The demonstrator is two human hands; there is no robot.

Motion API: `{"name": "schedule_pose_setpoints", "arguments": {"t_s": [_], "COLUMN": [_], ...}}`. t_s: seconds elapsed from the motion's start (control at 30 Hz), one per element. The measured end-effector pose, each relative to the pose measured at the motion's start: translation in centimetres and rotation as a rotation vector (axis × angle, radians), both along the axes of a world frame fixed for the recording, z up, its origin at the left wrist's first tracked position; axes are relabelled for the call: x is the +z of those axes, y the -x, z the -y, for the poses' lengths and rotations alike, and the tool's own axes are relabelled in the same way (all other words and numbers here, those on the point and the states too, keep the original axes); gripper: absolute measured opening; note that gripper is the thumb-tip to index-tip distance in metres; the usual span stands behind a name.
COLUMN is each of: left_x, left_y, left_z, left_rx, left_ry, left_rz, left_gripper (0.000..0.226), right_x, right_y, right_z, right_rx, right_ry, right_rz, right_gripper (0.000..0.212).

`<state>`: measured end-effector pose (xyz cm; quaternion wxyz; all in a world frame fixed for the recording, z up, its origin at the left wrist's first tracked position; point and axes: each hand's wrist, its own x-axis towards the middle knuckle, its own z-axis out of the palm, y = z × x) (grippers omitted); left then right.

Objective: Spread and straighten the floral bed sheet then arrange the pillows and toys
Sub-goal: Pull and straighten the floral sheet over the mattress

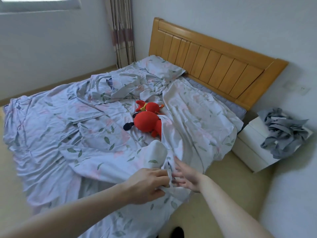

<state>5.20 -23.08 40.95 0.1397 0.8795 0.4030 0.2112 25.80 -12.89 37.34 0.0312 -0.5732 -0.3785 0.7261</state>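
The pale floral bed sheet lies crumpled across the bed, bunched in folds at the near edge. My left hand grips a fold of it there. My right hand is just to the right, fingers spread and touching the same bunched fabric. Two red plush toys lie mid-bed: a large one, partly under a sheet fold, and a small one behind it. One pillow in matching floral fabric rests at the far corner against the headboard.
A wooden headboard stands against the right wall. A white nightstand beside the bed carries a heap of grey cloth. Curtains hang in the far corner. Beige floor surrounds the bed.
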Motion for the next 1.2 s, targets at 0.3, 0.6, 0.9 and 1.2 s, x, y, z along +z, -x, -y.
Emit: {"name": "schedule_pose_setpoints", "arguments": {"t_s": [0.3,0.6,0.9,1.2], "left_x": [0.1,-0.1,0.1,-2.3], "left_y": [2.0,1.1,0.5,5.1], "left_z": [8.1,15.0,18.4,20.4], "left_rx": [0.006,0.035,-0.155,-0.055], "left_ry": [-0.011,-0.037,-0.277,0.112], "left_rz": [-0.033,-0.136,-0.185,-0.239], "left_gripper": [0.007,0.013,0.024,0.031], "right_x": [-1.9,-2.8,-3.6,-3.7], "right_y": [8.0,5.8,10.9,12.7], "right_z": [6.3,11.9,14.8,17.4], "right_rx": [0.284,0.263,0.13,0.188], "right_ry": [-0.293,-0.746,-0.199,-0.694], "right_rz": [0.251,0.427,0.246,0.234], "right_gripper": [0.019,0.056,0.097,0.045]}}
